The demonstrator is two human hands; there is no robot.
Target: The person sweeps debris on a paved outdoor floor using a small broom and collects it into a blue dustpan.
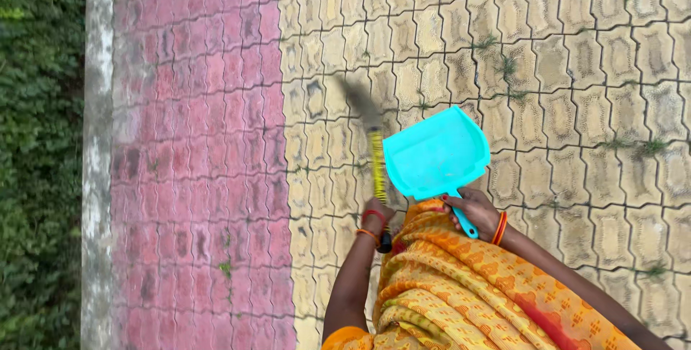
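The left hand (376, 213) is closed around the yellow-wrapped handle of a grass broom (374, 154), long axis running up the frame, its blurred grey bristles toward the pavement ahead. The right hand (475, 210) grips the handle of a turquoise plastic dustpan (435, 154), held above the ground beside the broom, mouth pointing up and right. Below lie interlocking yellow paving blocks (576, 69), a red paver strip (194, 141), a grey concrete kerb (97, 141) and green hedge (36, 141).

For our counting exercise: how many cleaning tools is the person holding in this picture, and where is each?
2. A broom with a yellow handle is gripped in the left hand, its blurred bristles over the paving. A turquoise dustpan is held by its handle in the right hand. None seems hidden.
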